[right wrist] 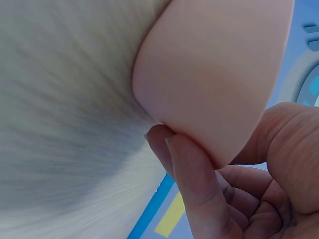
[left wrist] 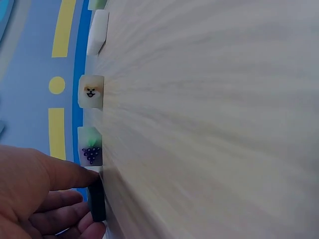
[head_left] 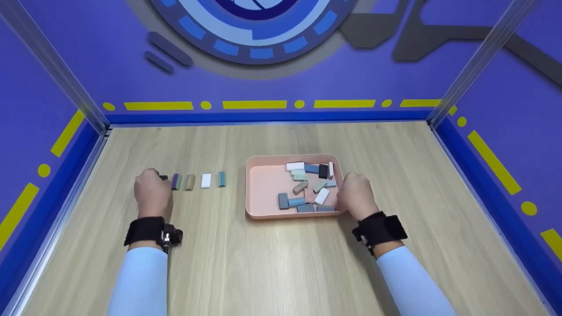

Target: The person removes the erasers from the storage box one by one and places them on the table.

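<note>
A black tile point(left wrist: 97, 200) is pinched upright by the left hand point(head_left: 151, 193) beside a tile row point(head_left: 199, 181), while the right hand point(head_left: 356, 195) grips the pink tray point(head_left: 263, 184).

The black tile point(head_left: 163, 177) I pinch in my left hand point(head_left: 151, 193) stands on edge on the wood, at the near end of a row, just beside the grape-printed tile point(left wrist: 91, 148). My right hand point(head_left: 356, 195) grips the near right corner of the pink tray point(head_left: 263, 184), which sits flat and holds a loose jumble of tiles. From the blurred wrist view, that corner may be lifted slightly.
</note>
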`<state>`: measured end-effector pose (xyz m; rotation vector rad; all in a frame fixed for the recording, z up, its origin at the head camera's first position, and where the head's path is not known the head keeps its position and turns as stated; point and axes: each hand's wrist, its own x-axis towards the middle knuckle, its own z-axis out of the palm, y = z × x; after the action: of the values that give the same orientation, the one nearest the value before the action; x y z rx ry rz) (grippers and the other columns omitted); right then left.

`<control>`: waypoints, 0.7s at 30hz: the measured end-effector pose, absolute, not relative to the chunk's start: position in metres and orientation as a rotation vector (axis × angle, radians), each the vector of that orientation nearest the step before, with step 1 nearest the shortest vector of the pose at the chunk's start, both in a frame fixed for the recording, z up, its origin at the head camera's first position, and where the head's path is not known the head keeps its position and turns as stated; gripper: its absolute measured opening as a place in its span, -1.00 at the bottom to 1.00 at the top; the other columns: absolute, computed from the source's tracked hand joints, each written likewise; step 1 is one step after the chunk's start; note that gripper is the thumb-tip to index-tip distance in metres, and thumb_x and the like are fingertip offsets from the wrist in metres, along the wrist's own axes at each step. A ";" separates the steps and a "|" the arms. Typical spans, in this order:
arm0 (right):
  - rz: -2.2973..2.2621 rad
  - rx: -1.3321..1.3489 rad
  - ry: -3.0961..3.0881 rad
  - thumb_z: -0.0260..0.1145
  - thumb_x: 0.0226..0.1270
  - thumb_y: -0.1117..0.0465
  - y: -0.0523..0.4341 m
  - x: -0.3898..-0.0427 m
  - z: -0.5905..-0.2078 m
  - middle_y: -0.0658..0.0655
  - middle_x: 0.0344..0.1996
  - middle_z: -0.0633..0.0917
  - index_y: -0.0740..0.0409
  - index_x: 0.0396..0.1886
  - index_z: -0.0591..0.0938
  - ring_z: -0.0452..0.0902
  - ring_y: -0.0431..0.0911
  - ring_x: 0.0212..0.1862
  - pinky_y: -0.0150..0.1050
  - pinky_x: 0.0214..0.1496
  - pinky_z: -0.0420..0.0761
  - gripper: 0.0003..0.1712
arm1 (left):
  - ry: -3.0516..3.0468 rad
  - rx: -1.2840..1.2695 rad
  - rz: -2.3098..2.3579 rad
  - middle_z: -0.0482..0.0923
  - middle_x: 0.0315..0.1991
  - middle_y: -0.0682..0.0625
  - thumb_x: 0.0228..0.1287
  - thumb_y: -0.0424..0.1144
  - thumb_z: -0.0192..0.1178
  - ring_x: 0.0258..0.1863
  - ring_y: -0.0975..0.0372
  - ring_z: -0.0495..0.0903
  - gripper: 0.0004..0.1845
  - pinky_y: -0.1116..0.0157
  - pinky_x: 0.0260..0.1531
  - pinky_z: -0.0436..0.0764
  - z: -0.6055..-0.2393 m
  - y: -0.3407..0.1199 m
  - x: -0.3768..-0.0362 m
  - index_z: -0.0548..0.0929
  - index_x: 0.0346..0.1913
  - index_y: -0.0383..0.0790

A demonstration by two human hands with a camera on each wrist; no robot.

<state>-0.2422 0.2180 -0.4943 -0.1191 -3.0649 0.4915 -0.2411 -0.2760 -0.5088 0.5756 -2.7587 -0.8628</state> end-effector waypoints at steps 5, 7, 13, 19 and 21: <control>0.500 -0.107 -3.059 0.27 -0.19 0.36 0.219 -0.242 -0.496 0.34 -0.42 0.66 0.35 -0.44 0.61 0.58 0.13 -0.35 0.00 -0.30 0.57 -0.79 | -2.785 0.565 -0.840 0.61 -0.28 -0.36 0.15 -0.35 0.03 -0.30 -0.05 0.57 -0.80 0.11 -0.44 0.48 -0.506 -0.274 -0.240 0.58 -0.26 -0.43; 0.503 -0.108 -3.068 0.28 -0.19 0.36 0.219 -0.242 -0.495 0.33 -0.42 0.66 0.35 -0.43 0.61 0.56 0.11 -0.36 -0.02 -0.32 0.57 -0.79 | -2.788 0.559 -0.811 0.60 -0.29 -0.35 0.14 -0.36 0.01 -0.32 -0.05 0.55 -0.81 0.11 -0.48 0.47 -0.504 -0.272 -0.239 0.56 -0.28 -0.42; 0.510 -0.129 -3.092 0.27 -0.16 0.37 0.219 -0.242 -0.494 0.26 -0.44 0.64 0.33 -0.41 0.61 0.45 0.01 -0.42 -0.13 -0.42 0.50 -0.79 | -2.727 0.437 -0.734 0.55 -0.11 -0.44 0.13 -0.39 0.04 -0.16 -0.24 0.53 -0.64 -0.06 -0.25 0.53 -0.490 -0.256 -0.243 0.55 -0.02 -0.51; 0.518 -0.103 -3.066 0.23 -0.14 0.38 0.219 -0.242 -0.495 0.27 -0.45 0.65 0.34 -0.42 0.61 0.45 0.00 -0.42 -0.11 -0.39 0.50 -0.80 | -2.678 0.333 -0.686 0.49 0.01 -0.44 0.12 -0.31 0.15 -0.03 -0.26 0.44 -0.55 -0.11 -0.05 0.42 -0.471 -0.226 -0.248 0.50 0.07 -0.50; 0.514 -0.095 -3.059 0.24 -0.14 0.37 0.218 -0.242 -0.495 0.28 -0.45 0.65 0.35 -0.42 0.61 0.45 -0.01 -0.41 -0.11 -0.38 0.51 -0.80 | -2.681 0.306 -0.693 0.46 0.06 -0.43 0.14 -0.29 0.16 0.00 -0.25 0.41 -0.53 -0.12 -0.03 0.41 -0.465 -0.214 -0.248 0.48 0.10 -0.48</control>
<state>-0.2419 0.2184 -0.4950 -0.0948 -3.0593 0.5142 -0.2483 -0.2143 -0.4651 0.3065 -2.6807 -0.6935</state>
